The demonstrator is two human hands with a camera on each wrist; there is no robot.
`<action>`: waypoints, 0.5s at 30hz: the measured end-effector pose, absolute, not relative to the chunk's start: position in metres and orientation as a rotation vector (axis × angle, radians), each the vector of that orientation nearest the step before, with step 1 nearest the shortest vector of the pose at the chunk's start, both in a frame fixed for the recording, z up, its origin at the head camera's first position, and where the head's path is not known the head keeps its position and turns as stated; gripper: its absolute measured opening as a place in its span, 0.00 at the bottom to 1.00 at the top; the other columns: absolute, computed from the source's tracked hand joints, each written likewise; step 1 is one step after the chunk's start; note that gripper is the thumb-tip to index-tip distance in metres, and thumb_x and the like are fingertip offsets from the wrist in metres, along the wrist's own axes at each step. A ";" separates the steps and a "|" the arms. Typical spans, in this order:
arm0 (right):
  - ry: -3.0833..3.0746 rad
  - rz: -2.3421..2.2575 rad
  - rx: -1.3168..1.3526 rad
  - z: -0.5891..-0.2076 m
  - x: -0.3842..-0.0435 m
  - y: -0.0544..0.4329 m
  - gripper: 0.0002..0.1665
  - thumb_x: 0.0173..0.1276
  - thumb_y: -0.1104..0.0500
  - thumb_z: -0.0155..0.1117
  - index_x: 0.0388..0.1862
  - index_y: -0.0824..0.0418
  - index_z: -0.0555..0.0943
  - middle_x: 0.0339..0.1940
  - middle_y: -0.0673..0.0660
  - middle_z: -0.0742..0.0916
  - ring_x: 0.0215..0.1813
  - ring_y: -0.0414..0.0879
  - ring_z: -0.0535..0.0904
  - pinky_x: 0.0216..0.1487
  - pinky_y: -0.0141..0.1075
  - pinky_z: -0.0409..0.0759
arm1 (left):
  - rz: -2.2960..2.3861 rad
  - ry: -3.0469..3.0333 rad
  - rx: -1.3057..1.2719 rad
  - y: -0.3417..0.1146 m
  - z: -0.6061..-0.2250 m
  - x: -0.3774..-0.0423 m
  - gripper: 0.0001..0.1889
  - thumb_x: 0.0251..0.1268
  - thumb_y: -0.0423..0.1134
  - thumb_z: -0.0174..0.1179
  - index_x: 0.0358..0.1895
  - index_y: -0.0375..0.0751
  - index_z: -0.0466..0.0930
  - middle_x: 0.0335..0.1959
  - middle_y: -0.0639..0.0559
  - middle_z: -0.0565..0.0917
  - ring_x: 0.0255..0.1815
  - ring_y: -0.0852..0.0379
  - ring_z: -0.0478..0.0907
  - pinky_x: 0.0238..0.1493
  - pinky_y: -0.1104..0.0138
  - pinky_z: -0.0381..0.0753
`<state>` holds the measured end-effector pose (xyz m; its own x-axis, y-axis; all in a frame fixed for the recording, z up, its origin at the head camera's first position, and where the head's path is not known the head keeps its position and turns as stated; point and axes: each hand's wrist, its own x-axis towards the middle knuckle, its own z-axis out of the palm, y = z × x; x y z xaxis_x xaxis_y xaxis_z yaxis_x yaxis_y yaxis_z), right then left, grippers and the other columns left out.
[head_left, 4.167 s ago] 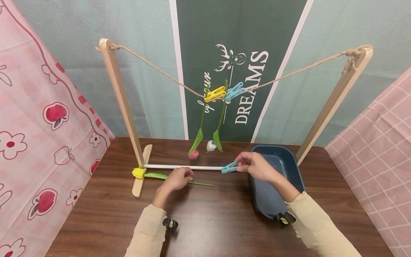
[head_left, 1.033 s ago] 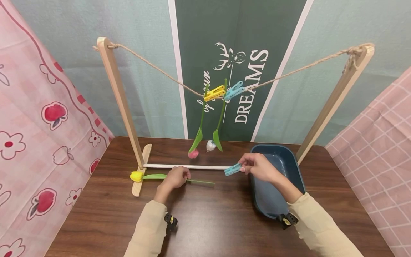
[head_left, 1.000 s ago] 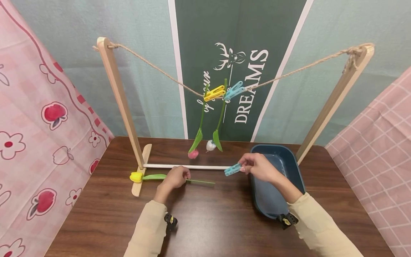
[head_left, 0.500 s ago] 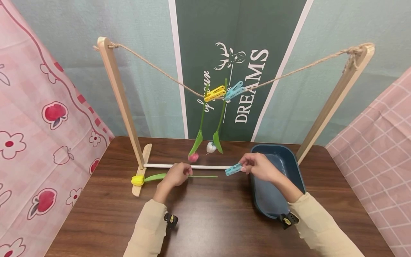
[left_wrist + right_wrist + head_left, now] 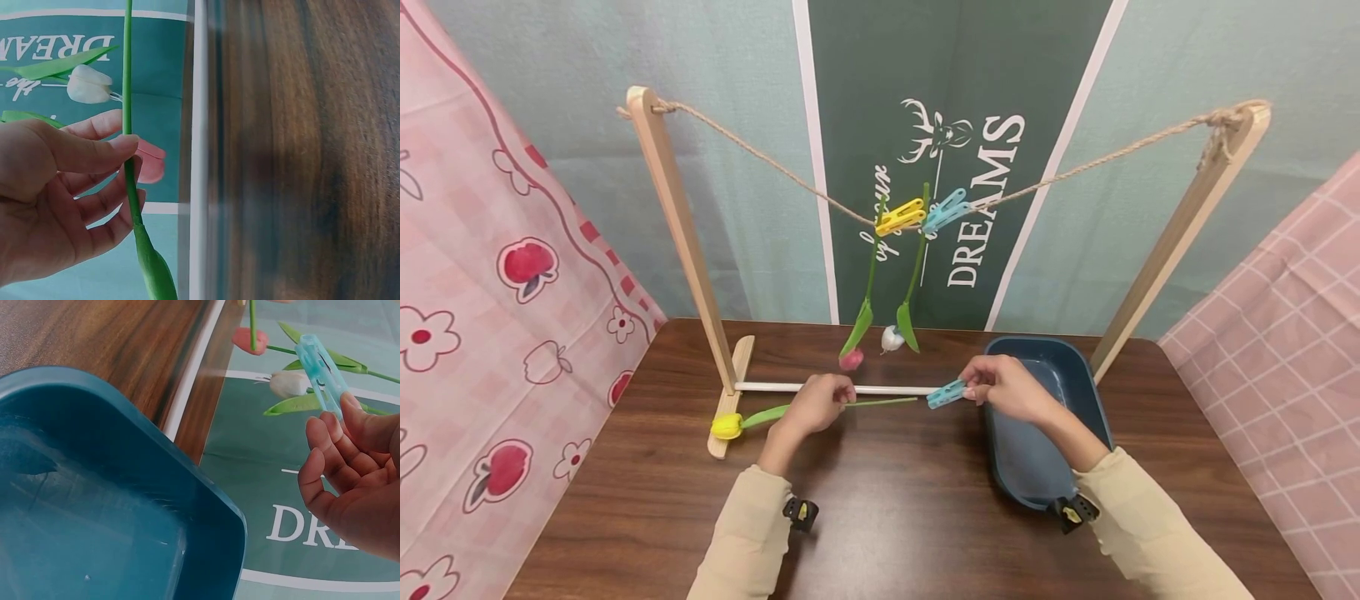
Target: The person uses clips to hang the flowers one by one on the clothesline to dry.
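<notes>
My left hand (image 5: 817, 402) pinches the green stem of a yellow artificial tulip (image 5: 727, 427) between thumb and fingers. The bloom lies to the left, by the stand's wooden foot, and the stem's bare end points right. In the left wrist view the stem (image 5: 128, 81) runs past the thumb tip. My right hand (image 5: 1006, 388) pinches a light-blue clothespin (image 5: 946, 394) by one end, its other end toward the stem tip but apart from it. Behind, a pink tulip (image 5: 851, 359) and a white tulip (image 5: 892, 338) hang head down from the rope.
A twine rope (image 5: 760, 157) sags between two wooden posts (image 5: 679, 225). A yellow clothespin (image 5: 901, 217) and another blue clothespin (image 5: 947, 212) grip the hanging stems on it. A white rod (image 5: 887, 390) crosses low behind my hands. Under my right forearm stands a dark blue basin (image 5: 1030, 467).
My left hand has risen slightly and shifted right with the yellow tulip, whose stem end now tilts up nearer the clothespin. My right hand has moved slightly right since the oldest frame, still holding the clothespin.
</notes>
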<state>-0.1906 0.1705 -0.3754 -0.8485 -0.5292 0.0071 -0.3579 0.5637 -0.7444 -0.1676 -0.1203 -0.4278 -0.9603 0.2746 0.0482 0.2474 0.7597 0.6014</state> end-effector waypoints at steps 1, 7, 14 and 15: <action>2.582 -1.153 -0.747 -0.375 -0.191 0.171 0.04 0.56 0.73 0.61 0.30 0.66 0.79 0.21 0.52 0.79 0.24 0.47 0.74 0.25 0.34 0.73 | 0.984 2.911 0.440 -0.120 -0.427 -0.167 0.13 0.41 0.18 0.56 0.24 0.42 0.78 0.19 0.56 0.75 0.25 0.60 0.72 0.31 0.67 0.72; 2.583 -1.150 -0.754 -0.375 -0.191 0.171 0.05 0.56 0.73 0.61 0.30 0.66 0.79 0.21 0.52 0.79 0.23 0.45 0.74 0.24 0.34 0.73 | 1.008 2.925 0.444 -0.118 -0.422 -0.167 0.14 0.42 0.18 0.55 0.24 0.43 0.78 0.19 0.57 0.74 0.25 0.60 0.70 0.30 0.67 0.70; 2.583 -1.151 -0.752 -0.375 -0.191 0.171 0.05 0.56 0.73 0.61 0.30 0.66 0.79 0.20 0.52 0.79 0.23 0.47 0.75 0.24 0.34 0.74 | 1.030 2.930 0.448 -0.116 -0.418 -0.167 0.13 0.42 0.19 0.58 0.24 0.43 0.78 0.20 0.57 0.76 0.26 0.60 0.72 0.31 0.67 0.71; 2.583 -1.153 -0.749 -0.375 -0.191 0.171 0.05 0.56 0.73 0.61 0.30 0.66 0.79 0.20 0.52 0.79 0.23 0.47 0.75 0.24 0.34 0.74 | 1.034 2.931 0.448 -0.116 -0.417 -0.167 0.13 0.42 0.19 0.59 0.24 0.43 0.78 0.20 0.57 0.76 0.26 0.60 0.72 0.31 0.66 0.72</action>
<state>-0.1914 0.1713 -0.3746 -0.8476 -0.5306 0.0106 -0.3623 0.5639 -0.7421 -0.1670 -0.1157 -0.4169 -0.9592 0.2671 0.0925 0.2660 0.7423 0.6150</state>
